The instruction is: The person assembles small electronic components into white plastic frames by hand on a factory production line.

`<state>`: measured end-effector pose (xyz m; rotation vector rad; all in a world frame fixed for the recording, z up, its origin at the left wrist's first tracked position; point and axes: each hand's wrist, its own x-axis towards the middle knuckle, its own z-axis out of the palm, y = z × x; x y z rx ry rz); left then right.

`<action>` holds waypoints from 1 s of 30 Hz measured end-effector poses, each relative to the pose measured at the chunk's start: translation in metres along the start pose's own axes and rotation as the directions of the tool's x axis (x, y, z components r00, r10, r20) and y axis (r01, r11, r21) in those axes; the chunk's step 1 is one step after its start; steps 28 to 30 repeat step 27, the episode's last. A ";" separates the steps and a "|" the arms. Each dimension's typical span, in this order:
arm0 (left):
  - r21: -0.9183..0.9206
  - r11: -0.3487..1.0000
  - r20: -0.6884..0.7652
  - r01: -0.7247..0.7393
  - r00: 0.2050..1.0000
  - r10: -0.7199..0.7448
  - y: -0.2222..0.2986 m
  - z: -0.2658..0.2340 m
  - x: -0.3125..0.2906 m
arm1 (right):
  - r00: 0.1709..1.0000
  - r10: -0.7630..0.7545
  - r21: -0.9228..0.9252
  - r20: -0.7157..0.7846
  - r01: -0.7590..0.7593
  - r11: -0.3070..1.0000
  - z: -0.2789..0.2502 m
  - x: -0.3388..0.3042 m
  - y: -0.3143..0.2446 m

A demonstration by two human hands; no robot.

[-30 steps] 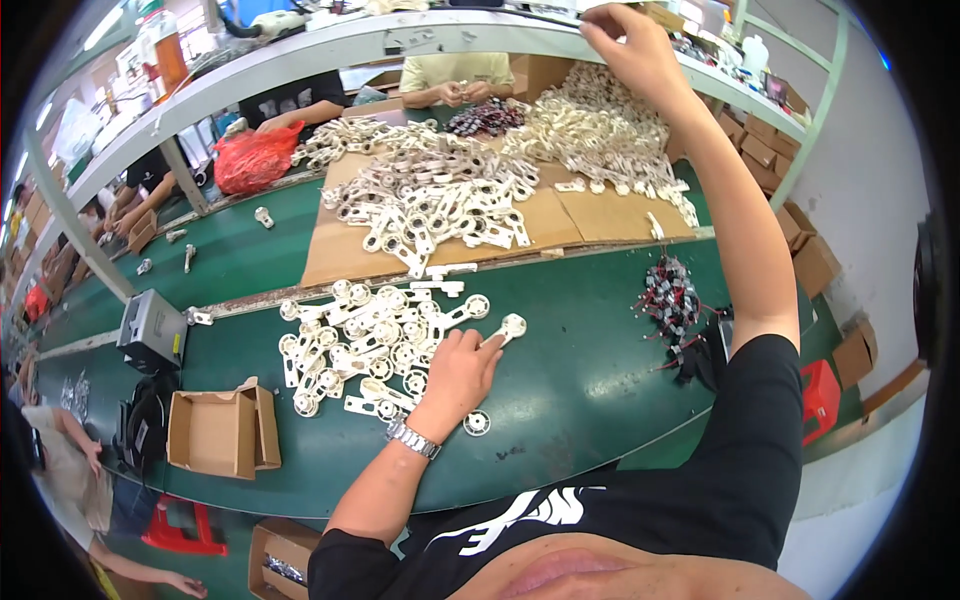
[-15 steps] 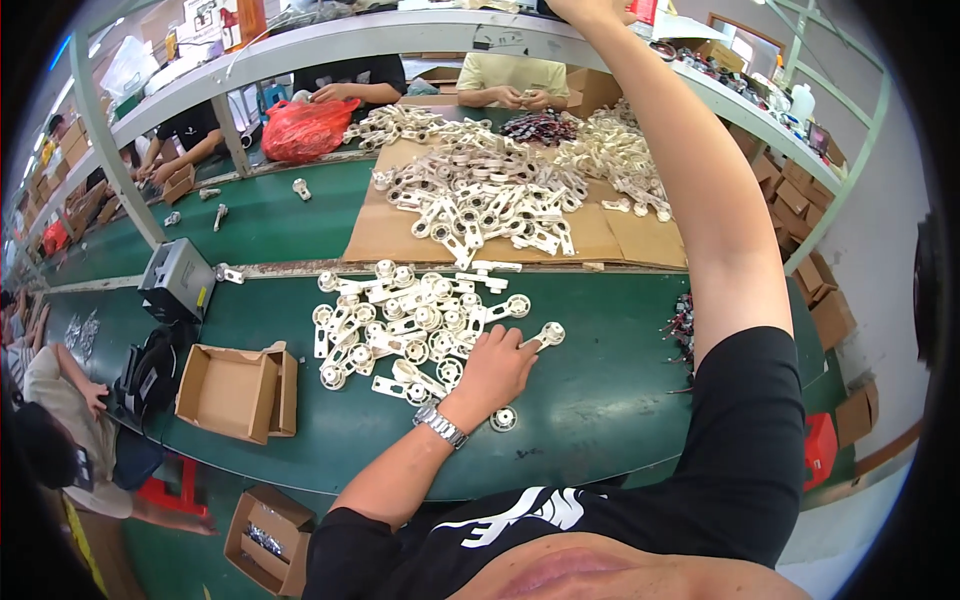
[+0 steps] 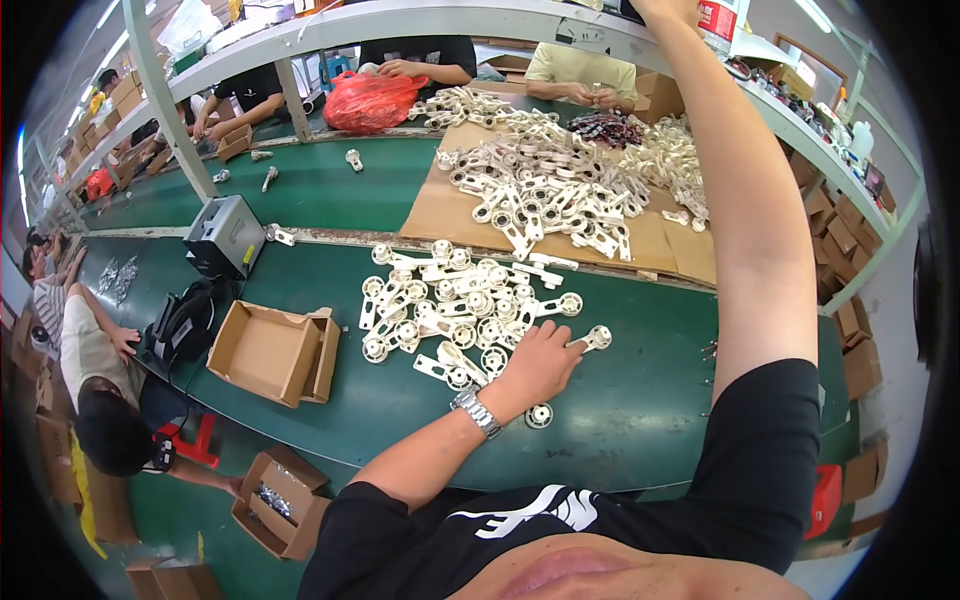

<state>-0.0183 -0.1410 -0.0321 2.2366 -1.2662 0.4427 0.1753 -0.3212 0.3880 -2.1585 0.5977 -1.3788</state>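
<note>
My left hand [image 3: 543, 362], with a metal-banded watch at the wrist, lies palm down at the right side of a loose pile of white plastic parts [image 3: 425, 315]. Its curled fingers are on the arm of one white plastic part [image 3: 598, 338], whose round end sticks out to the right. Another round-ended part [image 3: 539, 415] lies just below the wrist. My right arm stretches up to the overhead shelf, where my right hand [image 3: 668, 10] is cut off by the top edge, beside a container with a red and white label [image 3: 718, 20]. Its fingers are hidden.
Beyond the pile, a larger heap of similar parts [image 3: 545, 185] covers cardboard. Left on the green bench [image 3: 450, 440] are an open cardboard box [image 3: 262, 350] and a grey metal device [image 3: 225, 238]. A shelf beam [image 3: 480, 22] crosses above. Co-workers sit opposite and at left.
The whole view has shifted, so the bench appears farther right. More of the labelled container shows beside my right hand. My left hand keeps its place on the part. The left co-worker's hand now reaches a floor box.
</note>
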 end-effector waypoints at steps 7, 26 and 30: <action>-0.025 1.000 0.003 -0.018 1.000 0.018 0.004 0.003 0.007 | 0.915 -0.381 -0.116 -0.131 0.367 0.923 -0.037 -0.033 0.022; 0.280 0.954 -0.612 0.108 0.786 0.091 -0.023 -0.187 0.086 | 0.741 -0.402 0.600 0.537 0.000 0.800 -0.129 -0.234 0.226; 0.268 0.945 -0.736 0.187 0.672 0.075 -0.045 -0.225 0.091 | 0.747 -0.435 0.642 0.504 0.013 0.766 -0.127 -0.231 0.223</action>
